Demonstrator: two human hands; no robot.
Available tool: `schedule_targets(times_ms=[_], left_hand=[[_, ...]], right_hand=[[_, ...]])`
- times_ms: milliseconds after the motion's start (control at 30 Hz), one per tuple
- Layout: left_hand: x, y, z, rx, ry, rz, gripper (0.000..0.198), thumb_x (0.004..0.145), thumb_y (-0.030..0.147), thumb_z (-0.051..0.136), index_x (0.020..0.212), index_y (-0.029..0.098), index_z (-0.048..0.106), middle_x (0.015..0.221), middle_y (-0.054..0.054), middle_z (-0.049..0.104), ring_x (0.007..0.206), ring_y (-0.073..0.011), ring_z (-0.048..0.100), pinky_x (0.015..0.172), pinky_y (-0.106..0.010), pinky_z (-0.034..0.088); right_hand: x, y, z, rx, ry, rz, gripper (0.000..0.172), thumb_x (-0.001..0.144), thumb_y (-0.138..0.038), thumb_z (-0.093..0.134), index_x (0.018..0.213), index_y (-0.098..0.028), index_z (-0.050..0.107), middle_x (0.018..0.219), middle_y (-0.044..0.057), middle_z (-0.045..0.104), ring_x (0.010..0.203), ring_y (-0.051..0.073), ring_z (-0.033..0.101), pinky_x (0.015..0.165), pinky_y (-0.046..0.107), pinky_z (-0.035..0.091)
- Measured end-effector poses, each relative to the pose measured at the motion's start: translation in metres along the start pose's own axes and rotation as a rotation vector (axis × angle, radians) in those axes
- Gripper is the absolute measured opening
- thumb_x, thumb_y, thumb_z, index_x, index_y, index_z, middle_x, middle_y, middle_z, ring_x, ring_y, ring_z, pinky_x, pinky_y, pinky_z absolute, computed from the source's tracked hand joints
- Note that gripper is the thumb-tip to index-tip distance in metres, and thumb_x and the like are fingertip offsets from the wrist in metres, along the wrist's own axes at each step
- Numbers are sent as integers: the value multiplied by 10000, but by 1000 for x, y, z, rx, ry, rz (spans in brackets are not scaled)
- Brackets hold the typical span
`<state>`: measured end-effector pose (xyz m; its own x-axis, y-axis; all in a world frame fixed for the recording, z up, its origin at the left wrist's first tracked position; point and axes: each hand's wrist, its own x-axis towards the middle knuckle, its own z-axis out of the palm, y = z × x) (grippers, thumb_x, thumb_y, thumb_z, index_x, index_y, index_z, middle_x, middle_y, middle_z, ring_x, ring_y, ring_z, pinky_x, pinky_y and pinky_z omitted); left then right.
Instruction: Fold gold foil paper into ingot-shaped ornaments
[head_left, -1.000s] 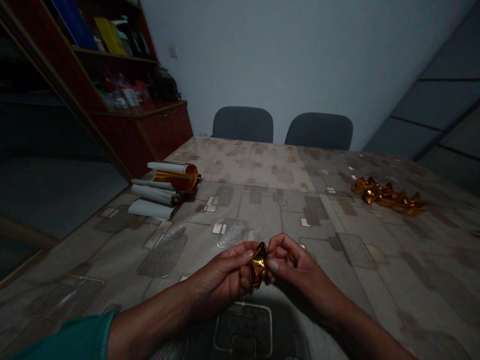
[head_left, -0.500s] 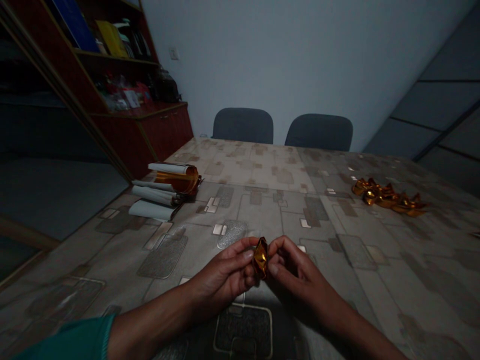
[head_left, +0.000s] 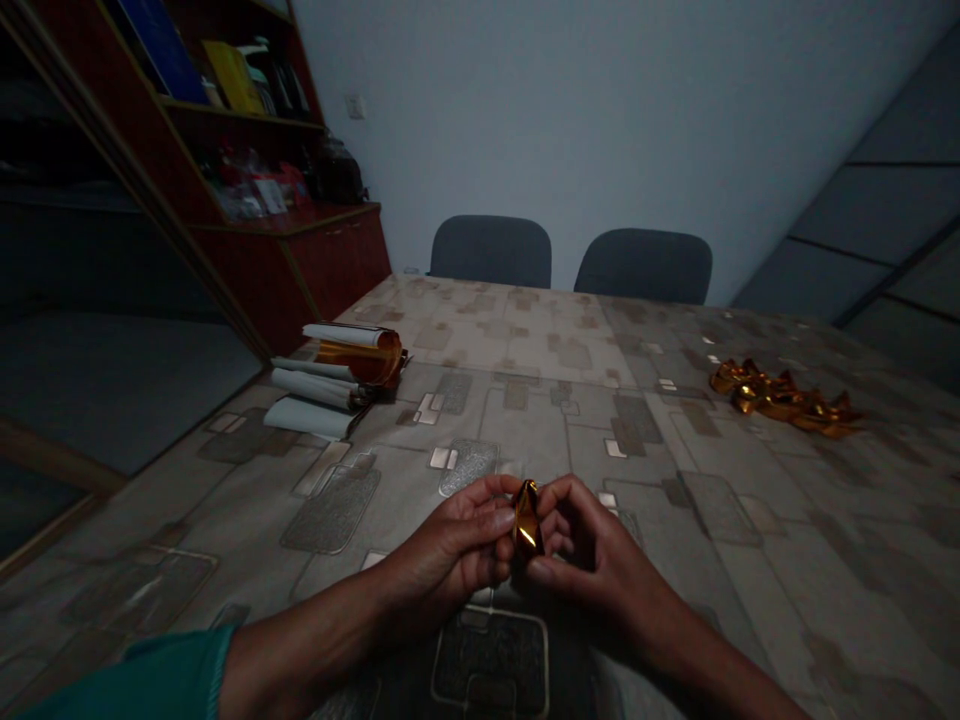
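Note:
A small shiny gold foil piece (head_left: 529, 522) is held upright between both hands above the patterned table (head_left: 570, 420). My left hand (head_left: 469, 540) pinches its left side between thumb and fingers. On the other side, my right hand (head_left: 585, 540) has its curled fingertips and thumb on the foil's right edge. Several folded gold foil pieces (head_left: 784, 400) lie in a cluster at the right of the table. A stack of curled foil sheets (head_left: 319, 415) with pale backs rests at the left.
Two dark chairs (head_left: 491, 250) stand at the table's far side, before a pale wall. A red-brown cabinet (head_left: 330, 260) with shelves of assorted items is at the back left.
The foil piece has turned a little and shows a narrower, smoother face. My right thumb has moved lower along its edge. The whole view has shifted slightly.

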<state>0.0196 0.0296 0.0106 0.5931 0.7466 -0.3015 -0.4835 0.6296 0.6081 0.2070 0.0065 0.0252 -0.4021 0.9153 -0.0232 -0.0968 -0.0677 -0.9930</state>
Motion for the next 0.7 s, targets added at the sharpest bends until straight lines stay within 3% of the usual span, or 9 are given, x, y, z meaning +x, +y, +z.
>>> schedule_targets(times_ms=[133, 300, 567, 700], left_hand=[[1, -2, -1, 19, 27, 15, 309, 833, 221, 756, 1090, 169, 591, 991, -63, 665, 686, -73, 633, 641, -171, 485], [-1, -2, 3, 50, 49, 49, 329, 815, 249, 774, 1065, 178, 572, 915, -38, 659, 675, -91, 634, 633, -194, 492], [0, -2, 5, 193, 60, 101, 326, 752, 287, 827, 858, 179, 538, 740, 42, 589, 556, -62, 577, 550, -187, 482], [4, -3, -1, 308, 50, 212, 340, 759, 325, 811, 955, 193, 567, 826, 15, 626, 549, -87, 609, 562, -234, 496]], right_hand=[[-1, 4, 1, -22, 8, 3, 289, 762, -255, 747, 954, -256, 531, 851, 15, 617, 780, 198, 563, 672, 342, 427], [-1, 7, 7, -165, 98, 3, 440, 679, -160, 771, 1009, -255, 498, 823, -3, 608, 750, 187, 572, 667, 326, 445], [-1, -4, 8, -224, 183, -55, 184, 837, -244, 630, 983, -238, 519, 891, 26, 604, 806, 200, 579, 672, 327, 423], [-1, -1, 6, -245, 177, -44, 178, 851, -264, 631, 984, -234, 517, 860, 31, 619, 776, 205, 583, 661, 337, 422]])
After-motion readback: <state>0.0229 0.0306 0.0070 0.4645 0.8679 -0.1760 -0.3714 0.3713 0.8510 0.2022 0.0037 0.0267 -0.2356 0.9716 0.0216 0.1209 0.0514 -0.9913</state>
